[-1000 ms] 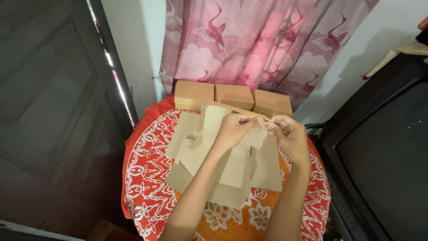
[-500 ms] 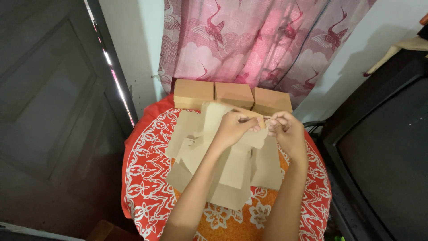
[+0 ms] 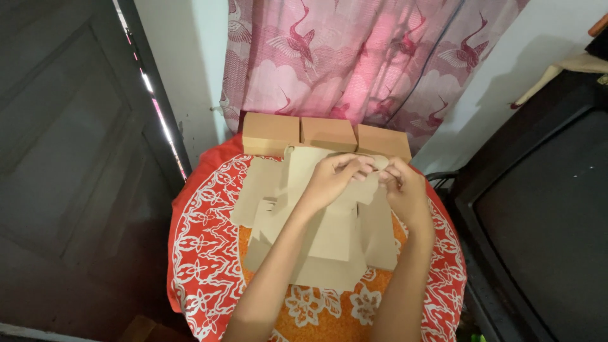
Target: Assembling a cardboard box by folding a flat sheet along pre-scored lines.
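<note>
Both hands have drawn closer together at the far edge of the cardboard since the earlier frame. Head view: left hand (image 3: 332, 182) and right hand (image 3: 402, 190) each pinch the upper flap of a flat cardboard cutout (image 3: 329, 231), fingers closed on it, fingertips nearly touching. It lies atop similar flat pieces on a round table with a red and orange patterned cloth (image 3: 202, 253). Three folded brown boxes (image 3: 326, 133) stand in a row behind, before a pink curtain (image 3: 354, 57)
</note>
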